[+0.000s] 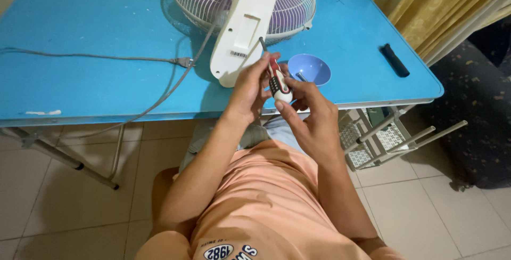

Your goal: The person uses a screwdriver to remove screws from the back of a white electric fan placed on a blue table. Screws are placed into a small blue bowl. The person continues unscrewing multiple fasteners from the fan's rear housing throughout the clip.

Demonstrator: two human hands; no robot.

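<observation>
Left hand (250, 87) and right hand (308, 116) both grip the screwdriver (277, 81), fingers closed. Its tip touches the white fan base (242, 31). A blue bowl (311, 68) sits just beside.

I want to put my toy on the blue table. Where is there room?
Bare patches: left of the white fan, around the grey cord; also between the blue bowl and black bar. Crowded near both hands.

Small white rectangular sticker label with dark bar markings (238, 54), on the white plastic fan housing (242, 31), just above and left of the left hand (250, 87).
</observation>
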